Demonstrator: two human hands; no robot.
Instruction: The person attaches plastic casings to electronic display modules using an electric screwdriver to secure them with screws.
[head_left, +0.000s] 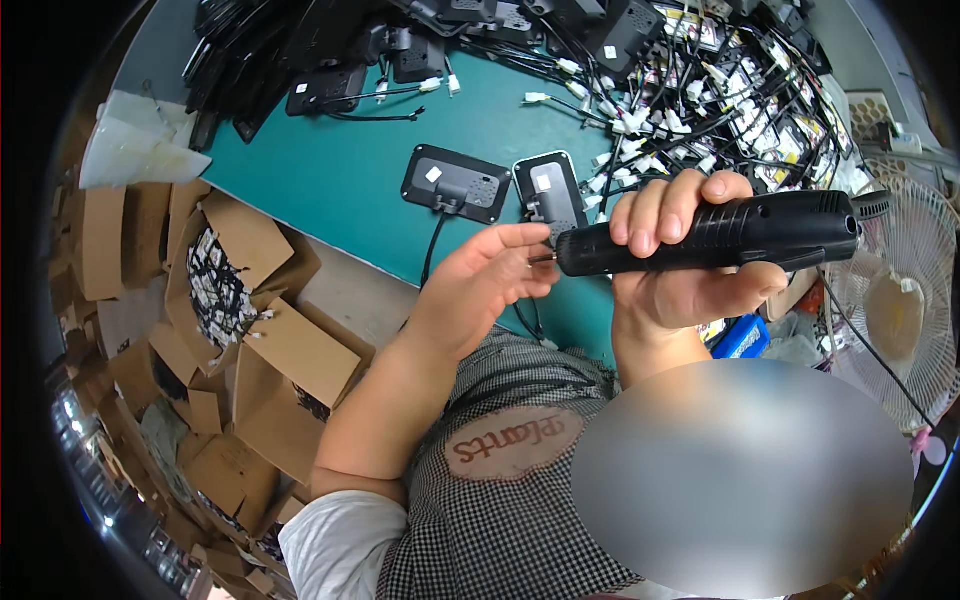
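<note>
A black electric screwdriver (720, 232) lies level in my right hand (665, 240), its bit toward the left. My fingers wrap over its body, with the thumb along its underside. At the tip of the bit, my left hand (490, 275) has its thumb and fingers drawn together. Whatever sits between those fingertips is too small to make out. Beyond my hands, a black rectangular housing (457, 182) with a white sticker rests on the green table mat (340, 175). Beside it is a second housing (550, 185) with a pale rim, partly covered by the screwdriver and my hand.
Several black housings (325, 90) with cables are piled at the table's far side. A tangle of cables with white connectors (640, 125) covers the far right. Open cardboard boxes (300, 345) stand on the left. To the right are a fan (900, 290) and a blue object (742, 338).
</note>
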